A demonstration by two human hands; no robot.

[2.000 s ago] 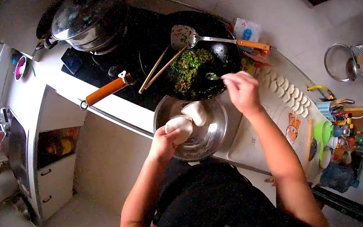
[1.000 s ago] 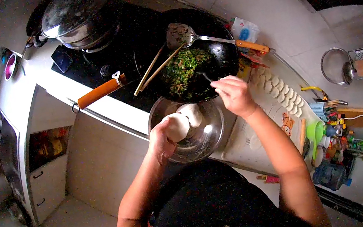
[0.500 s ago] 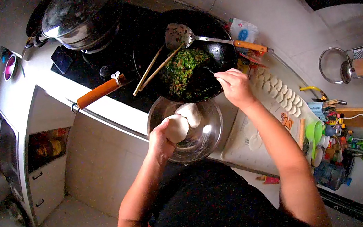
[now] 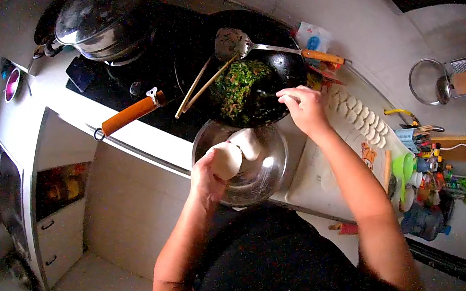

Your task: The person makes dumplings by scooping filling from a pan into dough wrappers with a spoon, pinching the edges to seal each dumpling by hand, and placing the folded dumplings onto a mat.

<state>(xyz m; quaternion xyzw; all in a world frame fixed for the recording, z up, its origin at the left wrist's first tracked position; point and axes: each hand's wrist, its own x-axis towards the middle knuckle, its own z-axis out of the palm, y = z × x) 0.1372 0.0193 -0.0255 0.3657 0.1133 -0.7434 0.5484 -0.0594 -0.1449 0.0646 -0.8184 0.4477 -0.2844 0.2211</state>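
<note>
White dough, pressed into a flat round wrapper (image 4: 227,161), rested in the left hand (image 4: 207,178), the thumb and fingers gripping its edge. Fingertips pinched together, the right hand (image 4: 304,109) held a small, slim metal spoon (image 4: 266,95), whose far end pointed into a round black wok (image 4: 286,67). Below the wrapper stood a wide, shiny round bowl (image 4: 273,179), and a smooth white lump of dough (image 4: 247,143) showed just beside the wrapper, within the bowl's outline. Chopped green-and-brown filling (image 4: 241,85) was heaped in the wok, near the spoon. Two pale wooden chopsticks (image 4: 194,93) and a metal spatula with an orange-brown wooden handle (image 4: 323,57) lay across its rim. To the right, rows of pale, half-moon dumplings (image 4: 359,116) covered part of a whitish mat (image 4: 307,179), with a light wooden rolling pin (image 4: 387,170) near its edge. Farther off, beyond the white counter (image 4: 149,149), sat a lidded, silvery metal pot (image 4: 109,27).
</note>
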